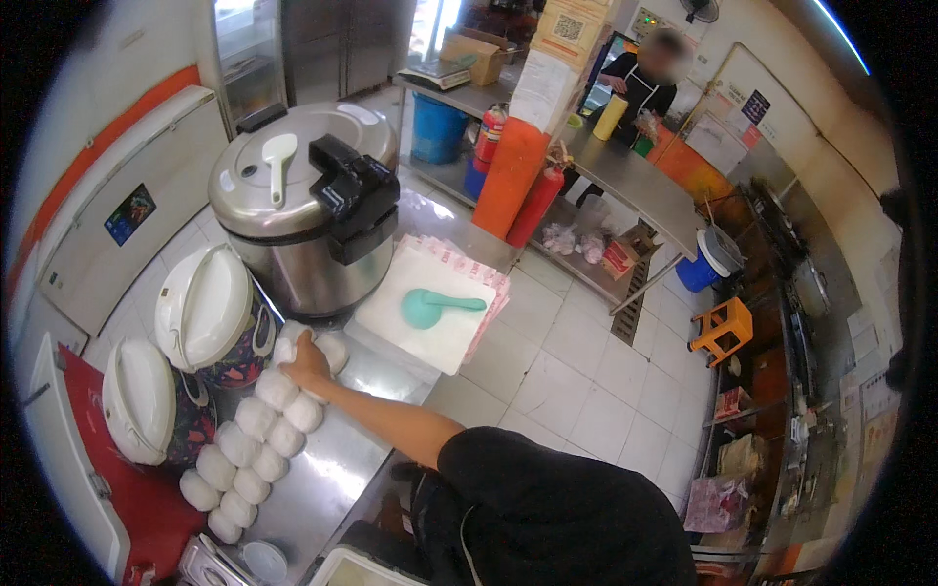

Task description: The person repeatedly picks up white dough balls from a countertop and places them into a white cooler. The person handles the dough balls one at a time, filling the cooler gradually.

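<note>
My right hand (306,364) reaches over the steel counter and grips a white paper-wrapped bundle (287,344) at the far end of two rows. The other wrapped white bundles (237,444) sit side by side along the counter, towards its near end. Another white bundle (333,353) lies just right of my fingers. My left hand is out of view. Beyond my hand stands a large steel rice cooker (308,256) with a white rice paddle (278,165) on its lid. To its right, a turquoise scoop (423,308) rests on a stack of white paper sheets (388,282).
Two flower-patterned insulated containers with white lids (209,308) (139,399) line the counter's left side. A metal pan (216,560) is at the near end. An orange pillar (511,168), fire extinguisher (538,205) and orange stool (722,331) stand farther off. A person (641,88) is behind another table.
</note>
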The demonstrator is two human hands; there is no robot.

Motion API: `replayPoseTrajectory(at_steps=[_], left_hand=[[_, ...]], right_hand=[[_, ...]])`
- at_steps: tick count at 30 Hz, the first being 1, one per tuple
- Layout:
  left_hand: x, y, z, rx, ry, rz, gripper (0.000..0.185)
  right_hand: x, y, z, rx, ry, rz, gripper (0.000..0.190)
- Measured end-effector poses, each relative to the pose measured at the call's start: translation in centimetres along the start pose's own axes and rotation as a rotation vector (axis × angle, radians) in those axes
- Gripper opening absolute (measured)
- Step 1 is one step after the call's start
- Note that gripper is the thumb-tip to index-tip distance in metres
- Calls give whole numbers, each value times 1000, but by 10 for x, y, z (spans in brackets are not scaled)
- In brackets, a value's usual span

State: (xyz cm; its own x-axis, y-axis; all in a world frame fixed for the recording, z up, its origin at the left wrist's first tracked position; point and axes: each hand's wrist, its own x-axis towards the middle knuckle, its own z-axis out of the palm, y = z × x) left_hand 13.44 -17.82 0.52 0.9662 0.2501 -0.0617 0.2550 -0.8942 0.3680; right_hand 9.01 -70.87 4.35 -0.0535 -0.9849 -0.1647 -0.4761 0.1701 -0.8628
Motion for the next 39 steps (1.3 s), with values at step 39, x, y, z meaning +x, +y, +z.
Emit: replayPoseTrajectory(at_steps=[39], left_hand=[[-67, -164, -87, -412, 221, -864, 63]], right_hand=[[-363, 245, 221, -1302, -1408, -186, 98]])
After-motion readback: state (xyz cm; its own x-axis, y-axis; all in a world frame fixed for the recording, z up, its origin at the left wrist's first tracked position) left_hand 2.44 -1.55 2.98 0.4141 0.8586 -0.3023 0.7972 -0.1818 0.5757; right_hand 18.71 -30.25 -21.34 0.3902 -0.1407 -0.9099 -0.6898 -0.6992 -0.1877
